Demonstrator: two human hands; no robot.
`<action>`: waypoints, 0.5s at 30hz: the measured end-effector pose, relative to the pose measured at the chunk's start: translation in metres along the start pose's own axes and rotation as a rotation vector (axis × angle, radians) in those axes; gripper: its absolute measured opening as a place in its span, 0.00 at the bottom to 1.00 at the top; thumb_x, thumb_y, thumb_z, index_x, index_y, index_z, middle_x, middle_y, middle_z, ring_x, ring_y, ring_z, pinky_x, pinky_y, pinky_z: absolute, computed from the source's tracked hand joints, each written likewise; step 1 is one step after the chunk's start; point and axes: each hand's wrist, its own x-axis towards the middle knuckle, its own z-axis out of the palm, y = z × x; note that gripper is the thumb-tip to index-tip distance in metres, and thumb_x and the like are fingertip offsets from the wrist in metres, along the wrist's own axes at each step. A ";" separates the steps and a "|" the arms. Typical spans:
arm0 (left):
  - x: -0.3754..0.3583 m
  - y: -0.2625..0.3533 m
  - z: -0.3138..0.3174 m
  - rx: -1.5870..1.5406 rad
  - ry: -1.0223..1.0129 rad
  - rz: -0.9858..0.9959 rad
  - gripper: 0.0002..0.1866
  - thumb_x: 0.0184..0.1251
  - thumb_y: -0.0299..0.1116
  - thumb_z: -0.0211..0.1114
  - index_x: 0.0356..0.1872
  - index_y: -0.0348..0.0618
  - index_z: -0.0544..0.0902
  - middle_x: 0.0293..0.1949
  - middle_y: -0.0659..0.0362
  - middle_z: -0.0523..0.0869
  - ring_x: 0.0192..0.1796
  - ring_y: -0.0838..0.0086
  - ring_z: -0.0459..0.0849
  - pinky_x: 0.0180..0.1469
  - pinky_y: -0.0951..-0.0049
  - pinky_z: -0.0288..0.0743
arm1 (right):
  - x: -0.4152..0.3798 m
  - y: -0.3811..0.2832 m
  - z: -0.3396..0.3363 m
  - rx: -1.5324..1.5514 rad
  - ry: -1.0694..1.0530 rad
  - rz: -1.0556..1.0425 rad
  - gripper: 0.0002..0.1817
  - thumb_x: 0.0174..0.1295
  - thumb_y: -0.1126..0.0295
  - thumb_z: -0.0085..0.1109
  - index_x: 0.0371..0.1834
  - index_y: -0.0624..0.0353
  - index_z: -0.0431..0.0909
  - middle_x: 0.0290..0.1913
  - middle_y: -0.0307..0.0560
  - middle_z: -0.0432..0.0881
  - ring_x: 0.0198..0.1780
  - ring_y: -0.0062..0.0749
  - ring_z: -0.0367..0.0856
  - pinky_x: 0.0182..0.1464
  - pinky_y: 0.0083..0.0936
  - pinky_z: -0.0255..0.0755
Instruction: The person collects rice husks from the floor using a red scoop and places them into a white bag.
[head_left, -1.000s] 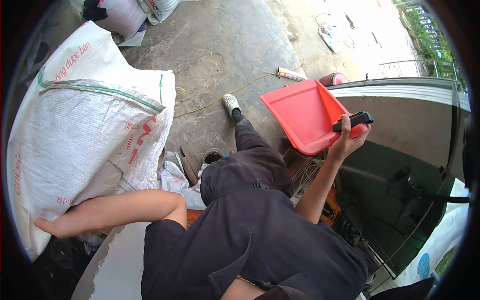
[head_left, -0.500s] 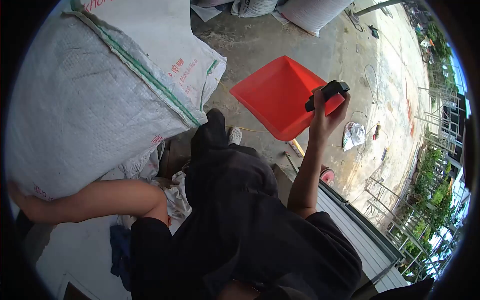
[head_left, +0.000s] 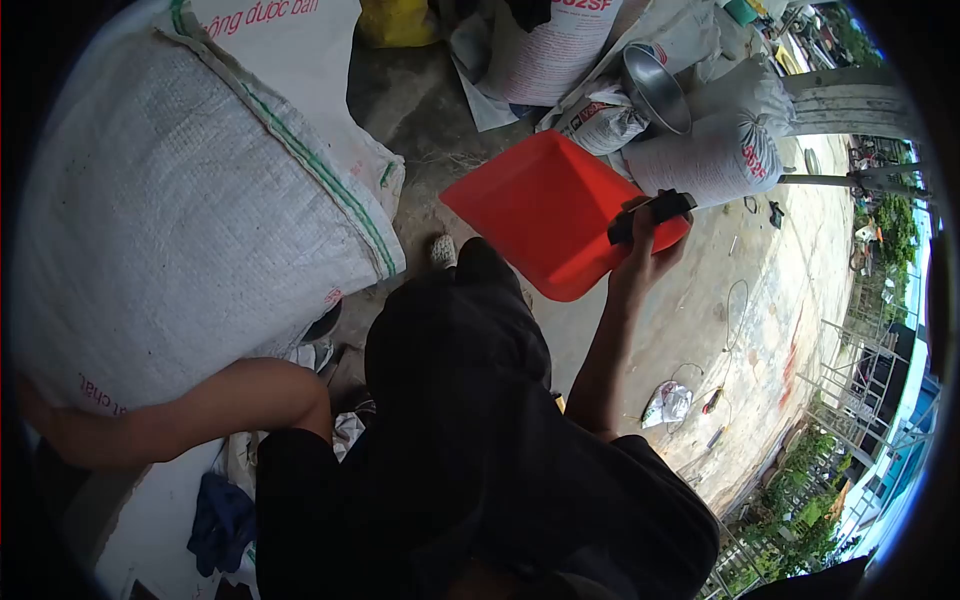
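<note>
Taking 12 as straight ahead of the person, I judge the step in hand to be managing two loads at once: a big sack [head_left: 190, 220] at 10 o'clock and a dustpan [head_left: 540, 215] at 1 o'clock, held up off the floor [head_left: 740, 400] with its wide edge towards 10. The right hand [head_left: 652, 255] has its thumb and fingers clenched round the near end of the dustpan, at a black piece [head_left: 650, 217] that may be its grip. The left hand [head_left: 38, 412], out at 9, is against the sack's lower edge, but its fingers are lost in the dimness and I cannot tell whether they grasp. To my eye, any next move calls for support under that bulky sack and a firm right wrist. Counting, I make it one dustpan, one big sack within reach, one metal bowl [head_left: 657, 90] farther out at 1, one yellow bag [head_left: 398, 22] just short of 12, one blue cloth [head_left: 220, 525] at 8, one silvery bag [head_left: 668, 403] at 3, one shoe [head_left: 443, 252] showing, and at least three bulging sacks [head_left: 700, 158] around the bowl, the rest too jumbled to number
</note>
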 end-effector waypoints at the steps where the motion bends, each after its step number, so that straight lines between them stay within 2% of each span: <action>1: -0.008 0.003 -0.006 0.013 0.009 0.004 0.29 0.63 0.41 0.50 0.59 0.26 0.67 0.60 0.42 0.70 0.61 0.60 0.71 0.65 0.65 0.63 | 0.001 0.003 -0.005 -0.050 -0.023 -0.020 0.17 0.59 0.71 0.57 0.50 0.63 0.66 0.32 0.46 0.77 0.28 0.25 0.75 0.31 0.19 0.70; 4: -0.033 -0.013 -0.007 0.041 0.056 0.010 0.29 0.63 0.40 0.50 0.59 0.26 0.67 0.60 0.42 0.70 0.61 0.60 0.71 0.65 0.65 0.63 | 0.015 0.032 -0.003 -0.020 -0.039 -0.010 0.18 0.56 0.74 0.59 0.47 0.65 0.65 0.33 0.45 0.76 0.30 0.23 0.74 0.33 0.18 0.70; 9: -0.081 -0.027 -0.016 0.119 0.140 0.024 0.28 0.63 0.40 0.50 0.59 0.26 0.68 0.60 0.42 0.70 0.61 0.60 0.71 0.64 0.65 0.63 | 0.045 0.096 -0.013 -0.013 -0.100 -0.045 0.19 0.55 0.74 0.60 0.48 0.65 0.65 0.33 0.44 0.76 0.30 0.22 0.74 0.32 0.19 0.70; 10: -0.071 -0.001 0.012 0.160 0.125 0.049 0.28 0.63 0.40 0.51 0.58 0.26 0.68 0.60 0.42 0.70 0.61 0.60 0.71 0.64 0.66 0.63 | 0.075 0.091 -0.011 -0.026 -0.144 -0.011 0.19 0.55 0.74 0.60 0.48 0.65 0.66 0.33 0.44 0.76 0.29 0.22 0.74 0.31 0.19 0.70; 15: -0.088 -0.005 0.061 0.267 0.171 0.072 0.28 0.63 0.40 0.51 0.58 0.26 0.68 0.59 0.42 0.71 0.60 0.61 0.72 0.64 0.66 0.63 | 0.138 0.111 0.051 0.057 -0.383 0.028 0.16 0.54 0.74 0.59 0.44 0.62 0.65 0.30 0.44 0.76 0.27 0.21 0.75 0.31 0.19 0.71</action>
